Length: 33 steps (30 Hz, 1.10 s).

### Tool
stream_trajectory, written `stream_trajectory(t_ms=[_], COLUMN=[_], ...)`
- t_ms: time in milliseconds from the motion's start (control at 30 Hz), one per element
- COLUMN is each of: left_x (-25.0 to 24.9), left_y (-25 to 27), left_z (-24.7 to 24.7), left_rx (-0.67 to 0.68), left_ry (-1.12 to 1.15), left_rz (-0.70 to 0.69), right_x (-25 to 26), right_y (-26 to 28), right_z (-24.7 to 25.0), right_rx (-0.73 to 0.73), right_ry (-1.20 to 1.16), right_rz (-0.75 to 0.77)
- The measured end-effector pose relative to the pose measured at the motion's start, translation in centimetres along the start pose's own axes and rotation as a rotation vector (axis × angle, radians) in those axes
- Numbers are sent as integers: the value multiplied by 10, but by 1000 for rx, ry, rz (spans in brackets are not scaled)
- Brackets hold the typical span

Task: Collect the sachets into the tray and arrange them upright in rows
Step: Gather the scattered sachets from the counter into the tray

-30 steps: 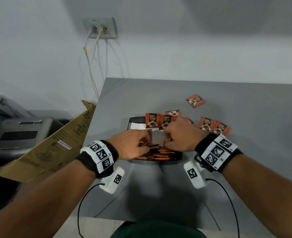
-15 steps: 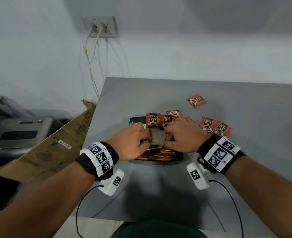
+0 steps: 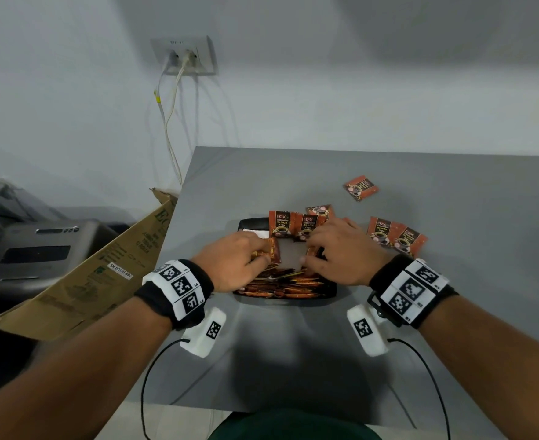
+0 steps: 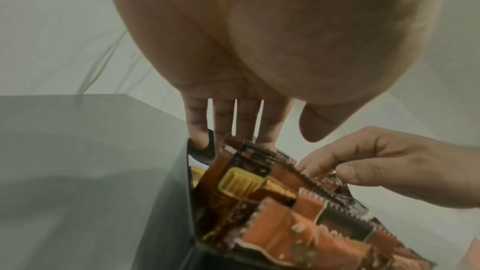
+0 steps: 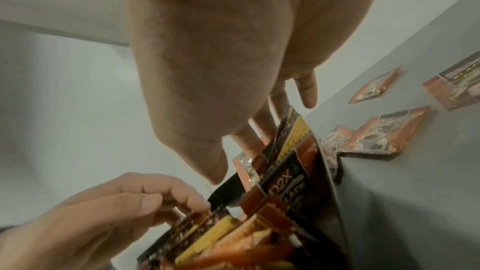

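A black tray [image 3: 328, 292] sits mid-table, packed with orange-brown coffee sachets [image 3: 290, 282] standing on edge. Two more sachets [image 3: 293, 227] stand upright at its back. My left hand [image 3: 266, 252] pinches the left end of a row of sachets, fingers curled. My right hand [image 3: 312, 252] grips the right end, and a white sachet back shows between them. In the left wrist view my left hand [image 4: 270, 128] reaches behind the sachets [image 4: 259, 171] while the right hand [image 4: 337, 169] pinches their tops. In the right wrist view my right hand [image 5: 241, 141] is behind the sachets [image 5: 285, 182] and my left hand [image 5: 166, 200] pinches them.
Loose sachets lie flat on the grey table: one far right [image 3: 361, 188], a pair [image 3: 396, 238] right of the tray, one [image 3: 319, 211] behind it. A cardboard box [image 3: 87, 274] and a grey printer [image 3: 39, 249] stand off the table's left edge. Cables hang from a wall socket [image 3: 184, 55].
Both hands have edged slightly farther back over the tray, still holding the row between them. The loose sachets have not moved.
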State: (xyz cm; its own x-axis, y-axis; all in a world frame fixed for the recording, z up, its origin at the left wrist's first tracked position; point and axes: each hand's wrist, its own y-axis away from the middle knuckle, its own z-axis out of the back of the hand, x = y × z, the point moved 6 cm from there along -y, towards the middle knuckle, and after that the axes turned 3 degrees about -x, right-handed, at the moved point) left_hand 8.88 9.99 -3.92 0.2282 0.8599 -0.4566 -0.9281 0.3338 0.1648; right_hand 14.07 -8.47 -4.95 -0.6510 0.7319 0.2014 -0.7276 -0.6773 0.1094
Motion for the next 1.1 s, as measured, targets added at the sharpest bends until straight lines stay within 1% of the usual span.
stream_trajectory(t_ms=[67, 133, 167, 233, 300, 367, 400, 467, 533, 633, 700, 767, 833, 900, 1000, 1033, 1067, 1100], left_x=[0, -4, -7, -19, -35, -49, -56, -68, -78, -87, -95, -108, -123, -138, -145, -145, -143, -140], left_y=[-1, -5, -9, -19, -35, -59, -74, -105, -135, -175, -195, -208, -215, -214, -201, -198, -195, -194], left_z=[4, 10, 13, 20, 26, 27, 26, 25, 24, 13, 3, -10, -30, -48, -72, -79, -83, -88], left_rx=[-25, -61, -84, -125, -150, -144, -129, -85, -13, 107, 134, 156, 206, 240, 360, 381, 378, 358], left_ry=[28, 51, 57, 57, 50, 36, 16, -31, -89, -209, -253, -237, -232, -265, -307, -315, -319, -302], left_rz=[9, 13, 12, 9, 23, 62, 84, 129, 184, 224, 256, 270, 264, 219, 189, 179, 173, 195], right_x=[-6, -22, -34, -74, -116, -150, -161, -170, -172, -171, -175, -184, -191, -195, -198, -198, -199, -201], right_y=[2, 8, 11, 19, 31, 43, 47, 52, 51, 49, 50, 52, 56, 61, 67, 70, 73, 76], right_z=[7, 19, 26, 30, 26, 12, 4, -10, -22, -31, -35, -39, -41, -42, -43, -42, -43, -44], right_rx=[-70, -191, -246, -305, -271, -150, -91, -35, -34, -48, -69, -102, -96, -96, -118, -128, -148, -180], right_ry=[-94, -214, -273, -359, -326, -247, -233, -260, -245, -188, -272, -411, -522, -587, -674, -693, -717, -745], right_rz=[-33, -117, -192, -415, -639, -823, -899, -986, -1010, -1015, -1071, -1117, -1120, -1116, -1077, -1054, -1026, -995])
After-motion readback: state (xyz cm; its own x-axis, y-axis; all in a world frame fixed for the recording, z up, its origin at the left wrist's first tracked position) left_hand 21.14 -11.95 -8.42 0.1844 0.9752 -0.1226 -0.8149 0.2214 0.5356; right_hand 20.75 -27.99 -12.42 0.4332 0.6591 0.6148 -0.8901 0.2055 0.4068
